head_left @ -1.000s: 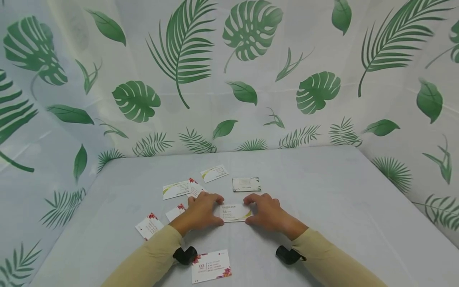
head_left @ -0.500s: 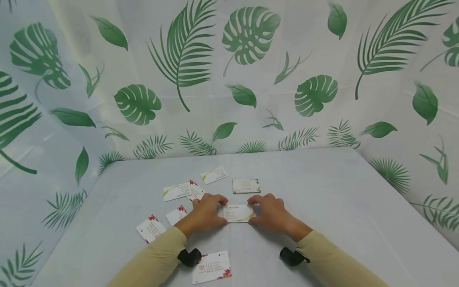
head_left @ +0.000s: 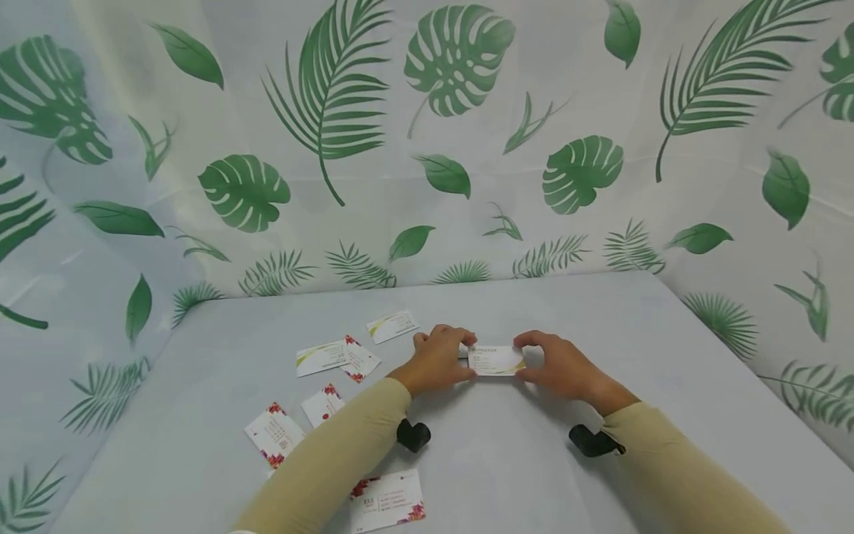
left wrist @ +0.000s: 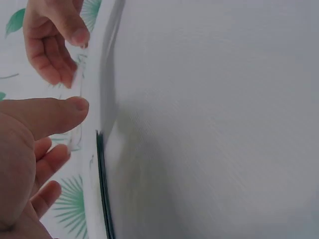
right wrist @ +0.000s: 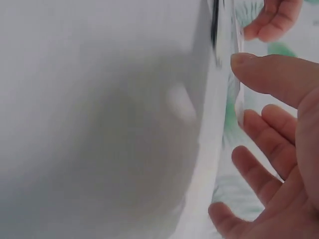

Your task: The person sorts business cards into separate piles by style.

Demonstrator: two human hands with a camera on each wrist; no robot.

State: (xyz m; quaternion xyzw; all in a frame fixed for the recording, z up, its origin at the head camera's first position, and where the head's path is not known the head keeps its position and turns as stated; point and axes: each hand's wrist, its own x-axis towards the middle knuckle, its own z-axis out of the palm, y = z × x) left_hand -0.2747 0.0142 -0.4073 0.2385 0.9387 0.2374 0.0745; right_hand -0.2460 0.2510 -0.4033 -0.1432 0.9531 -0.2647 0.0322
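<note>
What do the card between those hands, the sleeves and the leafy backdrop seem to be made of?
White card: probably stiff, smooth paper; its edge looks thin in the right wrist view.
Sleeves: likely matte fabric, judging by the soft folds.
Leafy backdrop: a thin printed sheet with wrinkles and a slight sheen; cloth or plastic, the look leaves open.

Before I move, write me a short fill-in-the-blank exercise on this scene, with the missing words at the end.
The left hand and right hand hold one card with a ____ curve.
For the person, the red-flowered cards lie to the ____ of it.
The backdrop leaves are ____.
Missing words: yellow; left; green.
</note>
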